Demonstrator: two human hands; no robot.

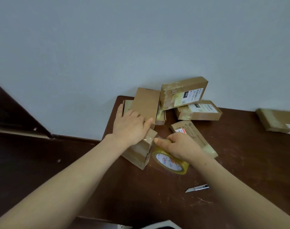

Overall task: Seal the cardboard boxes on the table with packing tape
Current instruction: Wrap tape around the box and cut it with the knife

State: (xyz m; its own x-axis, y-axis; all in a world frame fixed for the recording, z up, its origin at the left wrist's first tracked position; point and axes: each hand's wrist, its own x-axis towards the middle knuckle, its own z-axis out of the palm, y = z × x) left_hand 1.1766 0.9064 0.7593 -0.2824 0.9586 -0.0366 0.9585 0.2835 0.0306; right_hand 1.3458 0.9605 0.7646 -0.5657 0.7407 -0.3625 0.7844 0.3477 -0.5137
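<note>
Cardboard is piling up at the wall end of the brown table [231, 162], and the sealing looks partly done: three labelled boxes [182, 95] behind the hands are already showing yellowish tape along their edges, while the plain box [145, 108] leaning at the back is showing none that I can see. The near box [141, 152] is the one being worked. It is lying flat near the table's left edge, just beside the tape roll [170, 162]. As far as the covering hand lets me judge, its long axis is running away from the person, with the far end pointing slightly right. The left hand [132, 128] is pressing down on its top with straight fingers. The right hand [179, 146] is gripping the roll with curled fingers and drawing a clear strip [150, 139] onto the box's far corner, so this seal seems only begun. The roll is tilting, its printed core facing up. A utility knife [197, 188] is lying nearer the person, untouched.
</note>
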